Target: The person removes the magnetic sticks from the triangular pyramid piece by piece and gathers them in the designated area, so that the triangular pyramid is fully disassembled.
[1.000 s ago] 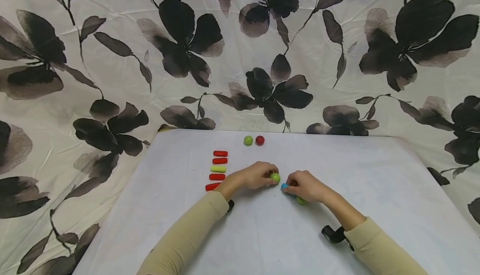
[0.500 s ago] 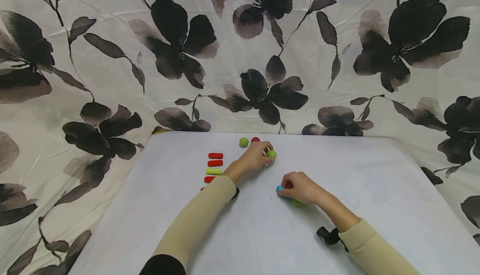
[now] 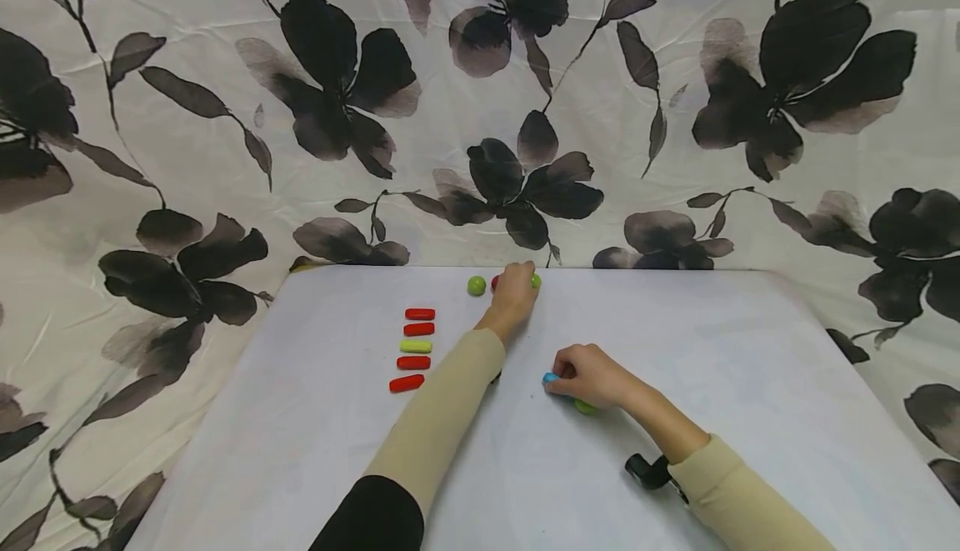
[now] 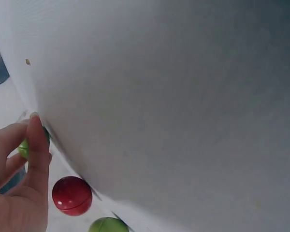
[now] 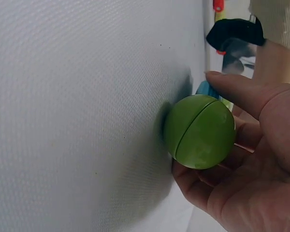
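At the table's back edge my left hand (image 3: 516, 294) pinches a green ball (image 3: 536, 281) between thumb and fingers. A red ball (image 4: 71, 195) lies beside that hand, partly hidden by it in the head view. Left of the red one sits another green ball (image 3: 476, 286). Nearer the middle, my right hand (image 3: 596, 377) pinches a small blue piece (image 3: 550, 378), mostly covered by the fingers. Under its palm is a further green ball (image 5: 199, 131), close to the curled fingers; whether they grip it I cannot tell.
Left of my left arm, several red sticks (image 3: 413, 363) and one yellow stick (image 3: 417, 346) lie in a column on the white table (image 3: 315, 451). A floral cloth (image 3: 420, 117) hangs behind the back edge. A black wrist camera (image 3: 647, 471) sticks out below the right wrist.
My left hand has carried its green ball from the table's middle to the back edge, beside the red ball. The right hand keeps its place with the blue piece. The head view has shifted slightly.
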Demonstrator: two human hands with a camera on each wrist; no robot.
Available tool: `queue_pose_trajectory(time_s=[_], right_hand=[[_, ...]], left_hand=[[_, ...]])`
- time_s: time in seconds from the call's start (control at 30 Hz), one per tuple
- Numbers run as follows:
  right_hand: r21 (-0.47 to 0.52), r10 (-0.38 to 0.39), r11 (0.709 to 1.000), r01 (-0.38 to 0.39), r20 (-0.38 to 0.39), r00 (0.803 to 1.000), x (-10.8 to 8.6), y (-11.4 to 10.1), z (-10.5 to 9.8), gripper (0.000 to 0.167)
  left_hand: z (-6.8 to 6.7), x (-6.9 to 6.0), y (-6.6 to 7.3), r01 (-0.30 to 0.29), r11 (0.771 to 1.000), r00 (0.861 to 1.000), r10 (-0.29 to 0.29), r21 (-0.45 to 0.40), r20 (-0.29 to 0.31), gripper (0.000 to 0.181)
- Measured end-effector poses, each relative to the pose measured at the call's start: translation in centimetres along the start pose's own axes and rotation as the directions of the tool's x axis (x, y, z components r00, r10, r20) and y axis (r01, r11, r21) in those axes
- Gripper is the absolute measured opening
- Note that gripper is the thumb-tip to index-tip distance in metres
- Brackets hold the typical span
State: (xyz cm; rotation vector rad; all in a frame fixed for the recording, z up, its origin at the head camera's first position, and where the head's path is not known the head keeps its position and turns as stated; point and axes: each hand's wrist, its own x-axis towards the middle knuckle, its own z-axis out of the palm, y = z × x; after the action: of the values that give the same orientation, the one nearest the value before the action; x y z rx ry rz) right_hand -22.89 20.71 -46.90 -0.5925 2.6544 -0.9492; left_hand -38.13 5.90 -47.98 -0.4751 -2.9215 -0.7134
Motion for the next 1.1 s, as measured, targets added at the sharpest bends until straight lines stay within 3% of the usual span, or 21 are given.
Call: queue_pose_trajectory(time_s=[0.27, 0.37, 0.43, 0.5, 0.6, 0.73, 0.8, 0.87, 0.93, 1.1], right_hand=[[0.005, 0.003, 1.000, -0.003, 0.013, 1.000, 0.2, -0.3, 0.1, 0.016], [-0.002, -0.007, 1.000, 0.007, 0.014, 1.000, 0.2, -0.3, 0.1, 0.016], [-0.003, -0.012, 1.000, 0.012, 0.019, 1.000, 0.1, -0.2, -0.1, 0.016], [-0.005, -0.018, 1.000, 0.018, 0.023, 1.000, -0.3, -0.2, -0.4, 0.020], [-0.023, -0.024, 0.999, 0.024, 0.014, 1.000, -1.3, -0.1, -1.1, 0.029], [-0.042, -0.008, 0.999, 0.008, -0.006, 1.000, -3.4, 0.1, -1.8, 0.040], [-0.035, 0.006, 0.999, -0.006, 0.003, 1.000, -4.3, 0.1, -1.9, 0.042], [-0.024, 0.016, 1.000, -0.015, 0.016, 1.000, -4.8, 0.1, -1.7, 0.039], [-0.020, 0.011, 1.000, -0.011, 0.024, 1.000, -5.2, 0.1, -1.4, 0.034], [-0.005, -0.011, 1.000, 0.011, 0.014, 1.000, -5.5, 0.3, -0.7, 0.027]], left_hand=[[-0.8, -0.7, -0.6, 0.028, 0.999, 0.998, -0.029, 0.021, 0.056, 0.050], [-1.9, -1.3, -0.4, -0.023, 0.999, 0.993, 0.018, 0.044, 0.114, 0.052], [-2.9, -2.0, -0.2, -0.100, 0.993, 0.979, 0.089, 0.054, 0.181, 0.051], [-4.0, -3.1, 0.2, -0.189, 0.981, 0.950, 0.173, 0.039, 0.261, 0.048], [-5.4, -5.6, 0.6, -0.299, 0.954, 0.872, 0.284, -0.025, 0.399, 0.045], [-6.0, -9.1, 0.8, -0.330, 0.936, 0.771, 0.344, -0.126, 0.537, 0.048], [-5.8, -10.5, 0.8, -0.335, 0.929, 0.733, 0.363, -0.159, 0.576, 0.048], [-5.7, -11.6, 0.8, -0.341, 0.922, 0.706, 0.381, -0.184, 0.597, 0.047], [-5.4, -12.3, 0.8, -0.364, 0.910, 0.688, 0.405, -0.197, 0.602, 0.043], [-4.4, -13.2, 0.9, -0.392, 0.897, 0.686, 0.433, -0.204, 0.584, 0.033]])
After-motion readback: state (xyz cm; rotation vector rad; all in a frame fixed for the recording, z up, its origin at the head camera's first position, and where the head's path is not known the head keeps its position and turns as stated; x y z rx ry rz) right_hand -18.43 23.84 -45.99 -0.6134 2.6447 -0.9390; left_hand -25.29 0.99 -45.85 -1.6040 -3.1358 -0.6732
